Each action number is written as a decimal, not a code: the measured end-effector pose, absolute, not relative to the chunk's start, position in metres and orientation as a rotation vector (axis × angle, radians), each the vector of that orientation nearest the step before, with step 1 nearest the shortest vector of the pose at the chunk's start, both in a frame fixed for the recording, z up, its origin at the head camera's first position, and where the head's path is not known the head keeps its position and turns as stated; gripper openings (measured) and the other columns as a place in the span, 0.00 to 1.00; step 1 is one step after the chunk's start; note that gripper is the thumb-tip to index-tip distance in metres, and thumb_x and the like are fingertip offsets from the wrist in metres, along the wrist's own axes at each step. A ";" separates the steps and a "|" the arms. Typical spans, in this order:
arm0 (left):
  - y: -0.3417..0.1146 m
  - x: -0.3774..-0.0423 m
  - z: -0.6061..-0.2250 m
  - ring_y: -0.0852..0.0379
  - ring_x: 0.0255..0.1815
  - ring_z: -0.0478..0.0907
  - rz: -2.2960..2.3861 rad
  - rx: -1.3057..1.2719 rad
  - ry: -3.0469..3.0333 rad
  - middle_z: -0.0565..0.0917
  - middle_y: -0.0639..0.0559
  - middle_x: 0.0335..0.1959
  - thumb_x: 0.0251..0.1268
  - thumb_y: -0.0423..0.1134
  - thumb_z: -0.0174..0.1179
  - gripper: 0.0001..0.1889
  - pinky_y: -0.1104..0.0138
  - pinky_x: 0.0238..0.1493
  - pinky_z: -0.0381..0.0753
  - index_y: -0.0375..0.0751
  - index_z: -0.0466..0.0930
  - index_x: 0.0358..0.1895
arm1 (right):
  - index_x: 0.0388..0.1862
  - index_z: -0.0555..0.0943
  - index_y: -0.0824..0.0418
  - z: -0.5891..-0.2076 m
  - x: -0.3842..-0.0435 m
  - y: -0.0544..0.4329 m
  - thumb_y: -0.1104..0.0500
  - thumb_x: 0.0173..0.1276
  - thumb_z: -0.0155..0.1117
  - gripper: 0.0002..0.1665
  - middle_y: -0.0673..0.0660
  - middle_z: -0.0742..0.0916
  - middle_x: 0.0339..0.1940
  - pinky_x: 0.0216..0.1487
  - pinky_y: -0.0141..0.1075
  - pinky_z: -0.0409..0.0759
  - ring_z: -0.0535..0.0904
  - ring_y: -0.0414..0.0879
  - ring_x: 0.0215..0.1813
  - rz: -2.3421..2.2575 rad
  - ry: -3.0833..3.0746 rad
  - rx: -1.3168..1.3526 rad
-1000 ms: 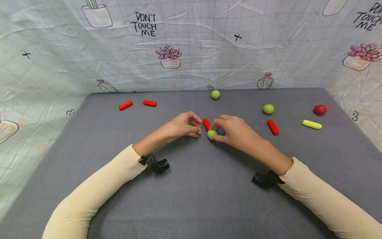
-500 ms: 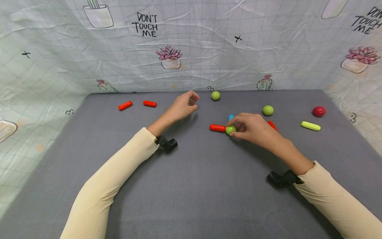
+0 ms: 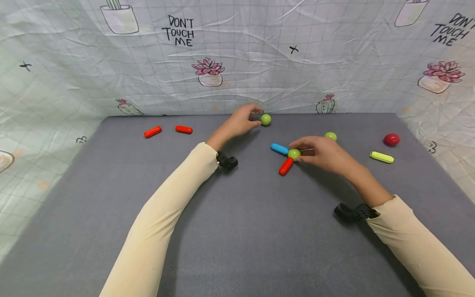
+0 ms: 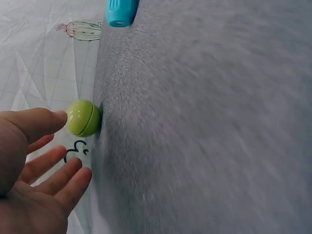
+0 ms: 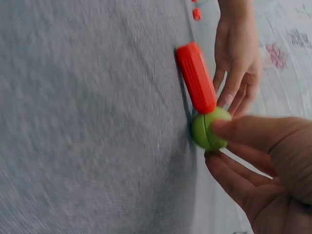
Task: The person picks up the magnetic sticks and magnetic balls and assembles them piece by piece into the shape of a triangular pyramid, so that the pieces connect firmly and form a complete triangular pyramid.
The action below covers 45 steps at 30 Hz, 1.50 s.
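Note:
My right hand [image 3: 324,154] pinches a small green ball [image 3: 294,154] between thumb and fingers. From this ball a blue rod [image 3: 279,149] extends to the back left and a red rod [image 3: 286,166] to the front left, both with their ends right at it. In the right wrist view the thumb lies on the green ball [image 5: 209,129], which has a seam. My left hand [image 3: 241,121] reaches to another green ball [image 3: 266,119] at the table's back edge. In the left wrist view its fingers are spread and relaxed, the thumb tip right beside the green ball [image 4: 84,118].
Two red rods [image 3: 152,132] lie at the back left of the grey table [image 3: 237,231]. To the right are a partly hidden green ball [image 3: 330,136], a yellow-green rod [image 3: 382,157] and a red ball [image 3: 391,140]. A printed cloth [image 3: 241,49] hangs behind the table.
My left hand has moved back and right to the far green ball. The right hand has shifted right with the joined ball and rods, and these have turned so the red rod points frontward.

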<state>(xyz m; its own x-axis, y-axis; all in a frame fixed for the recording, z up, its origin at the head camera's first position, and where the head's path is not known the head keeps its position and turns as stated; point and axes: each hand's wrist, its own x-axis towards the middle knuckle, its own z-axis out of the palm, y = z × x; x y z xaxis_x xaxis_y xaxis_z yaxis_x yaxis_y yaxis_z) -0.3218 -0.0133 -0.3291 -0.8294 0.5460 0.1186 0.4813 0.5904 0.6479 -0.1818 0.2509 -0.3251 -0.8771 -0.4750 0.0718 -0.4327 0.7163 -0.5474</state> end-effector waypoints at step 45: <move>-0.006 -0.311 -0.330 0.50 0.56 0.84 1.205 0.769 2.714 0.85 0.43 0.55 0.63 0.31 0.71 0.16 0.64 0.48 0.83 0.35 0.85 0.54 | 0.63 0.83 0.61 -0.321 -0.192 0.252 0.61 0.72 0.68 0.21 0.62 0.87 0.57 0.42 0.34 0.78 0.83 0.54 0.57 -0.901 2.760 -0.590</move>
